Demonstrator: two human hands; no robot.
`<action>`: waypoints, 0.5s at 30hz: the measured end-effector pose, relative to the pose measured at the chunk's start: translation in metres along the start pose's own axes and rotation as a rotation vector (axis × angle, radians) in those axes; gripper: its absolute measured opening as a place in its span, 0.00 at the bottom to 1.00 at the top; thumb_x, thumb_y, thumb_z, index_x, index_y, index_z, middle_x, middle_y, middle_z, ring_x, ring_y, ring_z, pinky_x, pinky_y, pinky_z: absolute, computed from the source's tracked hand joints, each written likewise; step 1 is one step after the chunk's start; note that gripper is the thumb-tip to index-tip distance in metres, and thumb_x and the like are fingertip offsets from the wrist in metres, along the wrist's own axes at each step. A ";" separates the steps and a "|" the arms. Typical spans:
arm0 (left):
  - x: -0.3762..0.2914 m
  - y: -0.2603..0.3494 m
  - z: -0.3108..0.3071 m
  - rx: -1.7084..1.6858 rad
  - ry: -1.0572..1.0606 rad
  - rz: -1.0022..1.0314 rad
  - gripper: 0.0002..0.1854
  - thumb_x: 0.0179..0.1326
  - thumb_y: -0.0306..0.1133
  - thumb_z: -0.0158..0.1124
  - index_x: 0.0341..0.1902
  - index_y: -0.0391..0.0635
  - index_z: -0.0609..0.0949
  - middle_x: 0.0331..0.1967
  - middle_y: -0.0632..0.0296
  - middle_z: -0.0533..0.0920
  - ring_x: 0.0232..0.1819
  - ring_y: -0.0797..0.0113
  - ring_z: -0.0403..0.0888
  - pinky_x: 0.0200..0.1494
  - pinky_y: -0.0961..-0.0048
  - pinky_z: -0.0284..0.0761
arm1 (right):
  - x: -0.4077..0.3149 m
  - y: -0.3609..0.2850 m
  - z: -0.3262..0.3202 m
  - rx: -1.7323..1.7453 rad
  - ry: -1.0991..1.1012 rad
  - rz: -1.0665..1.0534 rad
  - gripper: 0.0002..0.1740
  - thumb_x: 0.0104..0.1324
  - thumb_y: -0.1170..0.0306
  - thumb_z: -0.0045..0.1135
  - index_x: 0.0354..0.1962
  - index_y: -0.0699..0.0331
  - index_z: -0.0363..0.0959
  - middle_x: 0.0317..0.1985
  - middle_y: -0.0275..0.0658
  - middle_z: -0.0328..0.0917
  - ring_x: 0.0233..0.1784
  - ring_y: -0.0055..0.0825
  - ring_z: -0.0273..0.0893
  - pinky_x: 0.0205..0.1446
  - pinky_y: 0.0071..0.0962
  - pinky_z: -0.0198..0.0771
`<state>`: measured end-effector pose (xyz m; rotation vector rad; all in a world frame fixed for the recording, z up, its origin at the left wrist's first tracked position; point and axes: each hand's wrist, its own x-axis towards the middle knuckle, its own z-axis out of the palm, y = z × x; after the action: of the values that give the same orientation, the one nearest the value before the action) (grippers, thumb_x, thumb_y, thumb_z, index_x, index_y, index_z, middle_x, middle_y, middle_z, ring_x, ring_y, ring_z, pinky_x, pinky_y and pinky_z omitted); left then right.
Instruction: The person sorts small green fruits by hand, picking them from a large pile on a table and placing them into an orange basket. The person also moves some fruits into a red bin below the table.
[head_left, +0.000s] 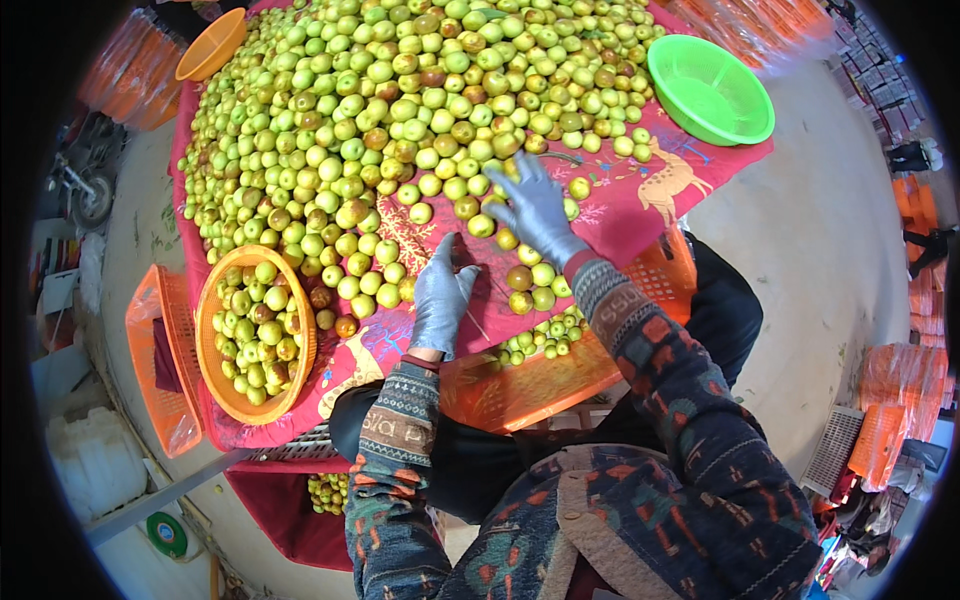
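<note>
A large heap of green and brown-blotched jujubes (420, 97) covers most of the red patterned cloth (480, 300). My right hand (536, 214), in a grey glove, reaches over the near edge of the heap with its fingers spread. One fruit shows between its thumb and fingers, apparently not gripped. My left hand (441, 300), gloved alike, hovers at or just above bare cloth, thumb apart and nothing visible in it. Several loose jujubes (541, 276) lie below my right wrist. Under the cloth's front edge, an orange crate (525, 394) over my lap contains more fruit.
An orange basket (310, 337) of jujubes stands at the left corner. A green plastic basket (709, 90) sits at the far right, an orange bowl (214, 45) at the far left. Beside the table's left edge is an orange crate (161, 360). A metal bar (169, 495) extends below left.
</note>
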<state>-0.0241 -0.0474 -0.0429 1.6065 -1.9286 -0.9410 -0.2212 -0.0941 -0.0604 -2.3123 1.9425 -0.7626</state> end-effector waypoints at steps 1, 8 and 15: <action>0.000 -0.001 -0.001 0.002 0.013 0.013 0.33 0.51 0.34 0.67 0.62 0.41 0.70 0.39 0.48 0.83 0.41 0.51 0.83 0.44 0.61 0.77 | -0.009 -0.009 -0.011 -0.033 -0.055 -0.086 0.30 0.55 0.52 0.64 0.55 0.47 0.71 0.63 0.51 0.61 0.68 0.51 0.56 0.59 0.51 0.64; 0.001 -0.001 -0.001 -0.038 -0.031 -0.021 0.33 0.52 0.35 0.67 0.63 0.41 0.70 0.42 0.48 0.83 0.43 0.53 0.83 0.46 0.62 0.77 | -0.041 0.034 -0.049 0.272 0.100 -0.284 0.12 0.59 0.61 0.61 0.41 0.49 0.82 0.50 0.45 0.75 0.58 0.41 0.71 0.58 0.42 0.67; 0.006 -0.007 0.007 -0.123 -0.089 -0.111 0.32 0.52 0.35 0.66 0.62 0.41 0.71 0.40 0.48 0.83 0.43 0.53 0.83 0.45 0.62 0.77 | 0.013 0.171 -0.055 -0.197 0.134 0.633 0.29 0.60 0.46 0.57 0.54 0.52 0.73 0.59 0.53 0.67 0.61 0.50 0.66 0.59 0.50 0.66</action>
<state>-0.0257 -0.0525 -0.0531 1.6383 -1.8158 -1.1710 -0.3976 -0.1286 -0.0627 -1.5689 2.6912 -0.6875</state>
